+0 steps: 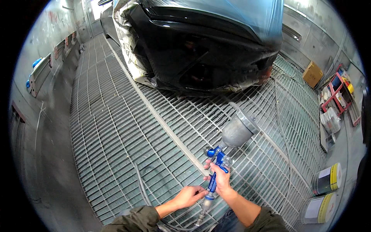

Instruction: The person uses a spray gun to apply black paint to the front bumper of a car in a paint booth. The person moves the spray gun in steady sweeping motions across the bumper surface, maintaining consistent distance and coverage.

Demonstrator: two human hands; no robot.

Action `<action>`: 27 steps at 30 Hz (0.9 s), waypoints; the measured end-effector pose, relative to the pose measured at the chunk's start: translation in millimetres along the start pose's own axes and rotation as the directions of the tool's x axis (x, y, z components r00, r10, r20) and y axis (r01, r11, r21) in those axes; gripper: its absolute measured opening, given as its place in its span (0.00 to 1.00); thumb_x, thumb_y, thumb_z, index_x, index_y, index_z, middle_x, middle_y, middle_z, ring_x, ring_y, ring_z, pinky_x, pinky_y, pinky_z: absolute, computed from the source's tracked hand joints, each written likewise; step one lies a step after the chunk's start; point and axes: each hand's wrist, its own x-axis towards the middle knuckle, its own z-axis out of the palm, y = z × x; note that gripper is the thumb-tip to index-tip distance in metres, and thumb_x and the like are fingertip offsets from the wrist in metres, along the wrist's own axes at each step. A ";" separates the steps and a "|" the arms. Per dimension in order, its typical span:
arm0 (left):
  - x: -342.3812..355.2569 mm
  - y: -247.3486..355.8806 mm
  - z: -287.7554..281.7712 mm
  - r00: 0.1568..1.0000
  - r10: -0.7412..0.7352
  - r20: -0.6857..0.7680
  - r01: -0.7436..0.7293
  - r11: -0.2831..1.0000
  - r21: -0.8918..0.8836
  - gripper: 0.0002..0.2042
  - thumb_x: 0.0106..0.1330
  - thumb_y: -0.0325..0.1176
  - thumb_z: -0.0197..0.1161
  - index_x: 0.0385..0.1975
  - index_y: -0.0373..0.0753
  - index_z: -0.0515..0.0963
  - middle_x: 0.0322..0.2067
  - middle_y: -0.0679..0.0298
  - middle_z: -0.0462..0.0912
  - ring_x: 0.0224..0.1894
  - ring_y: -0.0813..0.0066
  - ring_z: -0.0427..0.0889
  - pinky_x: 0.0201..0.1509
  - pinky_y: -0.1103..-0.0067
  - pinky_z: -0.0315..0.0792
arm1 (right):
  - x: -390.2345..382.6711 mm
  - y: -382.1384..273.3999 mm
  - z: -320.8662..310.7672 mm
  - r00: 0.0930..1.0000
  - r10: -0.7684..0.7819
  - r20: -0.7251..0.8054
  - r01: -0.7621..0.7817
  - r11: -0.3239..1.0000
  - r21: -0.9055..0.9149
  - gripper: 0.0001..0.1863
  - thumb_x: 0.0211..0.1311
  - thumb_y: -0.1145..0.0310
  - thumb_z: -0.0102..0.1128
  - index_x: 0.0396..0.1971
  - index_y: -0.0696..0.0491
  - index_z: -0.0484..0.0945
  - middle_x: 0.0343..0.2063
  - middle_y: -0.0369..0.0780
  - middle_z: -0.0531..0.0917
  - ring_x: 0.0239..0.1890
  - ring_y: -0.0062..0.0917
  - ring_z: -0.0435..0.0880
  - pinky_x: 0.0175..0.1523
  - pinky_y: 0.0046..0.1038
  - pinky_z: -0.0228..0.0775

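Head view: a blue spray gun (218,164) is held upright over the metal floor grating (116,127), low and right of centre. Its handle is gripped by the right hand (221,181), the fingers (208,166) curled around the grip, one lying at the trigger area. A grey paint cup (237,130) is mounted on top of the gun and tilted up and to the right. The base of the handle is touched by the left hand (188,196), its fingers (201,191) pressed together at the fitting where the grey air hose (145,189) is joined; whether anything is pinched there cannot be told. The hose is trailed leftward across the grating. Ahead, a black car bumper (205,58) is seen, masked above with plastic sheeting (251,15) and at its left with paper. Two rolls with yellow edges (326,179) are lying at the right. A cardboard box (312,73) and a red rack (336,92) are set against the right wall.
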 end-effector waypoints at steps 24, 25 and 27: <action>1.5 4.2 0.6 0.996 0.077 -0.040 -0.076 0.997 0.029 0.15 0.70 0.44 0.56 0.32 0.37 0.79 0.18 0.52 0.76 0.19 0.59 0.75 0.26 0.68 0.68 | 7.2 2.8 -3.1 1.000 0.014 -0.008 -0.014 1.000 0.001 0.13 0.64 0.70 0.57 0.47 0.54 0.77 0.42 0.38 0.82 0.42 0.23 0.81 0.28 0.31 0.79; 1.4 3.7 0.5 0.995 0.085 -0.042 -0.084 0.996 0.031 0.15 0.70 0.44 0.56 0.32 0.37 0.79 0.18 0.52 0.76 0.19 0.59 0.75 0.26 0.68 0.68 | 6.7 2.2 -2.8 1.000 0.016 -0.004 -0.016 1.000 0.002 0.13 0.64 0.70 0.57 0.47 0.54 0.77 0.42 0.38 0.82 0.42 0.23 0.80 0.28 0.31 0.79; 1.9 2.5 1.0 0.994 0.103 -0.045 -0.102 0.994 0.036 0.15 0.70 0.44 0.56 0.32 0.37 0.79 0.18 0.52 0.76 0.19 0.58 0.75 0.26 0.68 0.68 | 6.9 2.5 -4.0 1.000 0.019 0.002 -0.019 1.000 -0.001 0.13 0.64 0.69 0.57 0.48 0.54 0.76 0.43 0.38 0.82 0.42 0.23 0.80 0.29 0.31 0.79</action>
